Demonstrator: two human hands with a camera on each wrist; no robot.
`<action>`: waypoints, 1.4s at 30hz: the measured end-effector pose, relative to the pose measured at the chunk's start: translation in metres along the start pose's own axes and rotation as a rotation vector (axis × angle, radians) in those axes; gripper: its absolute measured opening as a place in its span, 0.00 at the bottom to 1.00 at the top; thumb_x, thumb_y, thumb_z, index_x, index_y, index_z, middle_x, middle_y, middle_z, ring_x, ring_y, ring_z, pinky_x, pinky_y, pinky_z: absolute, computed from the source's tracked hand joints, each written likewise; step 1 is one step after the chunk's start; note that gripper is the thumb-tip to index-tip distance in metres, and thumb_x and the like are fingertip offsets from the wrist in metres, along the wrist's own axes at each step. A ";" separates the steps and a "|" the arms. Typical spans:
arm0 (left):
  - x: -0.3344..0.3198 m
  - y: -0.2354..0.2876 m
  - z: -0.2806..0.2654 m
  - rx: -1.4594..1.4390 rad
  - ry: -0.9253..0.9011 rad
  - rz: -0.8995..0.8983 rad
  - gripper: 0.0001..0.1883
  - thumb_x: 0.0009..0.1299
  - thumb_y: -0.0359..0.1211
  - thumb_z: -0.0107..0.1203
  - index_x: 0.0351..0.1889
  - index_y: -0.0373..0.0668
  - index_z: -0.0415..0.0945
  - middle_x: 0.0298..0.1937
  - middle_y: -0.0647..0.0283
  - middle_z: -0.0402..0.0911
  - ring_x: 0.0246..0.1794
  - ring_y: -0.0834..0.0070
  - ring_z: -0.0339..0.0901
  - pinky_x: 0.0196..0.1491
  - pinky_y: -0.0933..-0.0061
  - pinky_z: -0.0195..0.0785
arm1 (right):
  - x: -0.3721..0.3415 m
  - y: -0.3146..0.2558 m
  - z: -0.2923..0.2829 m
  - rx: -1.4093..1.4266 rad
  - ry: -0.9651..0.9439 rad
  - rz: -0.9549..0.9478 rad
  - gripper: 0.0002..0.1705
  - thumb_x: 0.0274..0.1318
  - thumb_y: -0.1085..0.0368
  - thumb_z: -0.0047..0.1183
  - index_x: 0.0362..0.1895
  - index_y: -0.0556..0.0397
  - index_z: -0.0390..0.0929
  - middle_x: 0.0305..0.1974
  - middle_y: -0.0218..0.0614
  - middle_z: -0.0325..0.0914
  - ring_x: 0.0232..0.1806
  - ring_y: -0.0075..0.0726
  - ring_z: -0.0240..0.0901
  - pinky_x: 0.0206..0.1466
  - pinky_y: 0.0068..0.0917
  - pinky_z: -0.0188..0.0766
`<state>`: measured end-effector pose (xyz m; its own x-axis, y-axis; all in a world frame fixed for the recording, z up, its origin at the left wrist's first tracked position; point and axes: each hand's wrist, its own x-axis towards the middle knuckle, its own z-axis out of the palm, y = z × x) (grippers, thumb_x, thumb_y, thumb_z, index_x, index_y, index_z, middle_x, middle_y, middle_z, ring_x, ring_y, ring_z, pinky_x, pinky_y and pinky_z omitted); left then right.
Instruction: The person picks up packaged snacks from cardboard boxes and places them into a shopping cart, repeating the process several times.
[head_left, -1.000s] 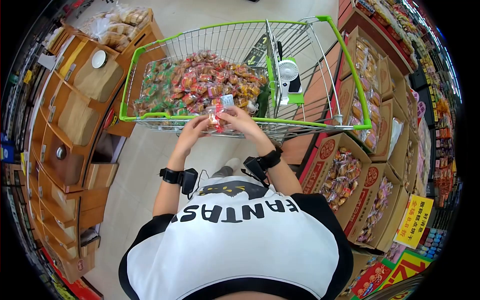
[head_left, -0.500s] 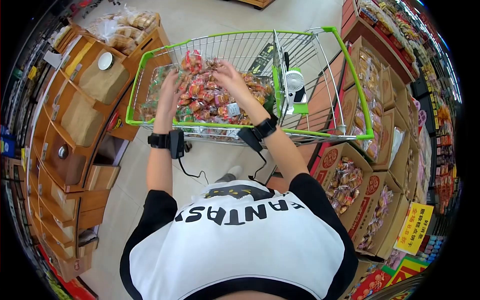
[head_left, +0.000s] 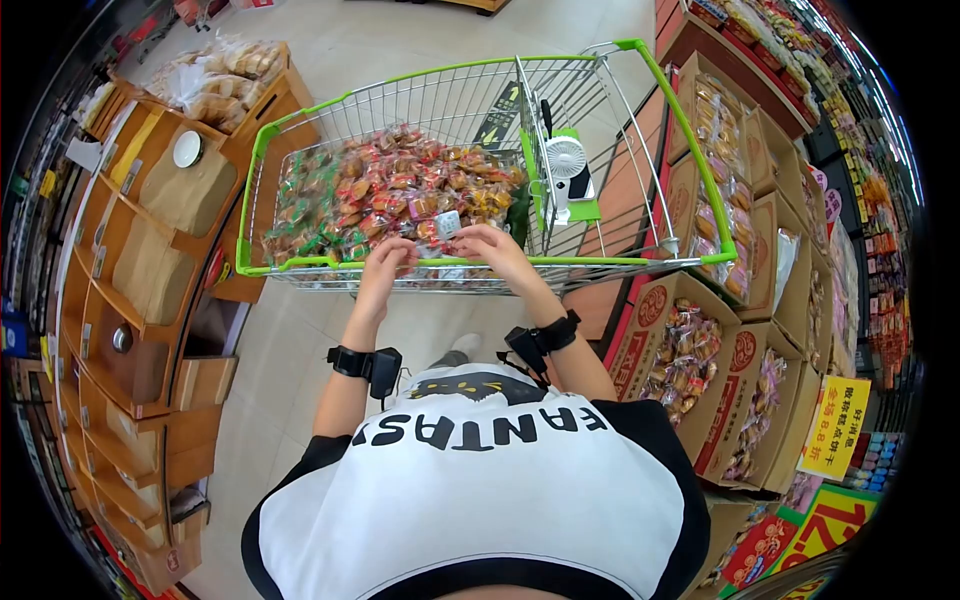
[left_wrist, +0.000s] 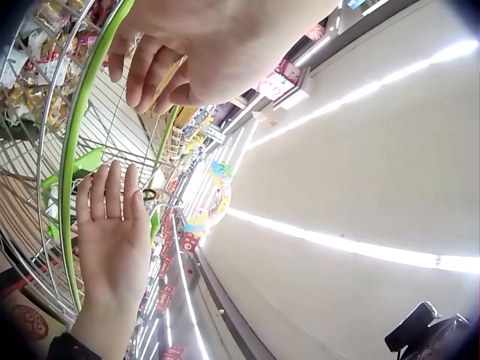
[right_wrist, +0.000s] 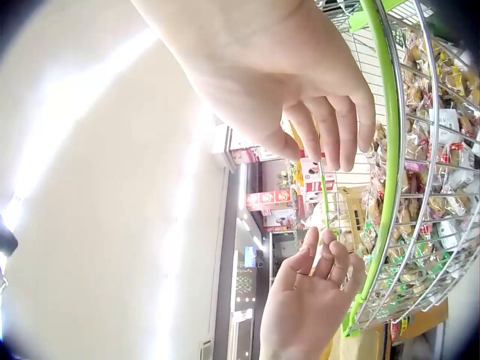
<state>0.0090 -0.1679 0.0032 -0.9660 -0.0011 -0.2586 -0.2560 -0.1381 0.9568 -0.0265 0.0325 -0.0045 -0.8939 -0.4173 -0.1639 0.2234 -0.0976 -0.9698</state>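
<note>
A heap of small clear-wrapped snack packets (head_left: 385,195) with green, red and yellow trim fills the left part of the shopping cart (head_left: 300,262). My left hand (head_left: 383,268) is over the cart's near green rim, fingers loosely bent and holding nothing. Just to its right, my right hand (head_left: 497,252) hovers by the same rim, fingers relaxed and nothing in them. Between the two hands a white label (head_left: 447,224) lies on the packets. The left wrist view shows the right palm (left_wrist: 112,247) facing up, fingers extended.
A white handheld fan (head_left: 566,156) and a dark phone-like item sit by the cart's child seat. Cardboard boxes (head_left: 630,350) of wrapped snacks line the right side. Wooden display shelves (head_left: 150,290) stand left, with bagged bread (head_left: 220,85) at their far end.
Both hands held a red-wrapped packet at the near rim, then reached forward over the heap with the packet beyond the fingers. Now they are back at the near rim without it.
</note>
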 end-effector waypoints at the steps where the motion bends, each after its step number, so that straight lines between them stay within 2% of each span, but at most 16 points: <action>1: 0.000 -0.001 0.006 0.002 -0.008 0.000 0.08 0.62 0.32 0.40 0.33 0.42 0.70 0.31 0.69 0.73 0.32 0.83 0.69 0.35 0.82 0.61 | -0.003 0.000 -0.002 0.000 0.008 -0.002 0.14 0.54 0.64 0.40 0.43 0.58 0.67 0.40 0.39 0.71 0.41 0.29 0.69 0.45 0.23 0.65; 4: 0.004 -0.006 0.024 -0.011 -0.129 0.004 0.09 0.63 0.31 0.39 0.33 0.42 0.70 0.30 0.68 0.73 0.31 0.82 0.69 0.36 0.82 0.61 | -0.011 0.000 -0.008 0.055 0.058 0.016 0.13 0.52 0.67 0.41 0.42 0.58 0.67 0.36 0.37 0.73 0.40 0.28 0.69 0.43 0.22 0.65; 7: 0.007 -0.014 0.046 0.000 -0.209 0.000 0.08 0.63 0.30 0.39 0.33 0.40 0.70 0.29 0.67 0.73 0.31 0.81 0.70 0.35 0.82 0.61 | -0.020 0.000 -0.013 -0.004 0.074 -0.053 0.12 0.51 0.67 0.42 0.41 0.58 0.68 0.35 0.37 0.73 0.39 0.28 0.70 0.42 0.21 0.65; 14: 0.012 -0.020 0.090 0.014 -0.408 -0.064 0.08 0.63 0.29 0.39 0.33 0.39 0.69 0.29 0.66 0.72 0.30 0.81 0.69 0.35 0.81 0.63 | -0.054 0.004 -0.042 -0.114 0.281 -0.167 0.12 0.50 0.67 0.44 0.39 0.59 0.69 0.34 0.37 0.73 0.38 0.28 0.70 0.41 0.21 0.65; 21: 0.012 -0.021 0.142 0.099 -0.591 -0.110 0.08 0.63 0.29 0.39 0.33 0.38 0.69 0.30 0.65 0.73 0.30 0.81 0.69 0.35 0.83 0.63 | -0.100 0.012 -0.068 -0.071 0.479 -0.172 0.12 0.49 0.67 0.44 0.38 0.59 0.69 0.32 0.36 0.73 0.35 0.26 0.70 0.39 0.21 0.65; 27: 0.008 -0.028 0.182 0.124 -0.737 -0.064 0.08 0.62 0.28 0.38 0.33 0.37 0.69 0.29 0.64 0.72 0.29 0.81 0.69 0.37 0.83 0.63 | -0.143 0.011 -0.078 0.026 0.705 -0.202 0.12 0.49 0.67 0.45 0.38 0.59 0.69 0.30 0.35 0.73 0.33 0.24 0.69 0.38 0.19 0.65; 29: 0.004 -0.025 0.194 0.100 -0.791 -0.059 0.07 0.62 0.28 0.39 0.33 0.38 0.69 0.29 0.64 0.72 0.31 0.81 0.70 0.38 0.81 0.63 | -0.156 0.013 -0.084 0.037 0.739 -0.153 0.12 0.49 0.66 0.44 0.38 0.59 0.69 0.31 0.34 0.73 0.33 0.24 0.69 0.38 0.19 0.65; 33: -0.001 -0.030 0.214 0.134 -0.872 -0.097 0.07 0.63 0.29 0.39 0.33 0.38 0.69 0.29 0.65 0.72 0.32 0.81 0.69 0.39 0.81 0.63 | -0.178 0.020 -0.091 0.086 0.816 -0.233 0.12 0.50 0.66 0.43 0.39 0.58 0.69 0.31 0.34 0.73 0.34 0.24 0.69 0.39 0.18 0.64; 42: -0.017 -0.037 0.259 0.163 -1.090 -0.142 0.07 0.63 0.29 0.39 0.33 0.39 0.68 0.30 0.66 0.71 0.33 0.82 0.69 0.39 0.83 0.62 | -0.228 0.018 -0.095 0.073 1.030 -0.227 0.13 0.50 0.66 0.44 0.39 0.59 0.69 0.32 0.37 0.73 0.35 0.28 0.70 0.39 0.21 0.65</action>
<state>0.0253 0.0932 0.0071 -0.4221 0.8869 -0.1878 -0.2911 0.0636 0.9546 0.1439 0.2118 -0.0019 -0.8081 0.5826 -0.0874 0.0019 -0.1458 -0.9893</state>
